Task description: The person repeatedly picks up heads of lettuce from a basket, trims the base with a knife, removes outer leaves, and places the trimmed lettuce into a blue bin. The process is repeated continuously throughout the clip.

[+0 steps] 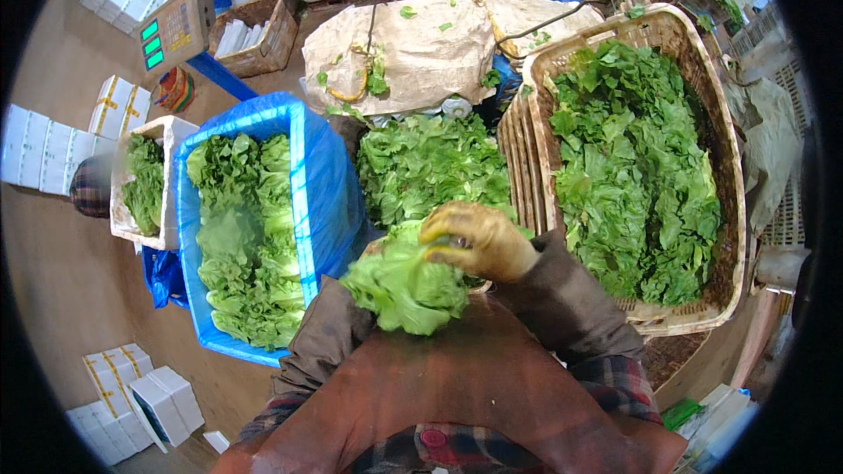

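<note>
A head of leafy green lettuce is before my chest. My right hand, in a yellowed work glove, curves over its upper right side with thumb and fingers apart; whether it grips a leaf I cannot tell. My left hand is hidden behind the lettuce, with only its brown sleeve in view. Beyond lies a heap of loose lettuce leaves. To the left, a crate lined with blue plastic holds rows of lettuce heads. On the right, lettuce fills a dirty cream plastic crate, stacked on others.
Behind the leaf heap lies a pale woven sack under a bent metal rod. A scale display on a blue post stands at the upper left. A white foam box of greens adjoins the blue-lined crate. White boxes are stacked far left.
</note>
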Motion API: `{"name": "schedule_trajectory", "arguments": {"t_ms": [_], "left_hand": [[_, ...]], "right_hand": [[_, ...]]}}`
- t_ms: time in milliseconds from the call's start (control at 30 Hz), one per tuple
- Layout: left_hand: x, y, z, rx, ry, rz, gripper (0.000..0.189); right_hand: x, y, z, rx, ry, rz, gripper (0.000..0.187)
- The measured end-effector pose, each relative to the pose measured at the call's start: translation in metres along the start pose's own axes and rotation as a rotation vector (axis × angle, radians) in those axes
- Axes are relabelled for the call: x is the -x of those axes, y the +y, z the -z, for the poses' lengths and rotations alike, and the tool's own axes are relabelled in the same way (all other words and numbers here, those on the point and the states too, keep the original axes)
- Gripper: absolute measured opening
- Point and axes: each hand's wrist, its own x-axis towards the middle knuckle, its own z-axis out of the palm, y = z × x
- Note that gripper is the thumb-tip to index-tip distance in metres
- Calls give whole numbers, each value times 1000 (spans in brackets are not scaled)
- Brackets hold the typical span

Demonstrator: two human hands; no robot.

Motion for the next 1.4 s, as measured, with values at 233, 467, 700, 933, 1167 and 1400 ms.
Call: {"name": "schedule_trajectory", "arguments": {"t_ms": [233, 467, 700, 933, 1167, 1400], "left_hand": [[15, -59, 46, 195, 64, 125, 57], [46, -23, 10, -213, 260, -103, 87], [9, -37, -35, -180, 251, -184, 120], [-8, -62, 25, 296, 124, -118, 104], [78, -59, 50, 43, 791, -216, 81], [99, 19, -49, -749, 809, -819, 125]], "right_hand": [[53, 50, -32, -840, 444, -809, 49], [118, 19, -41, -1108, 284, -1148, 42], [33, 49, 29, -631, -131, -1037, 46], [35, 68, 33, -497, -109, -824, 68], [75, 99, -74, -974, 226, -726, 75], [-14, 23, -3, 140, -55, -520, 84]]}}
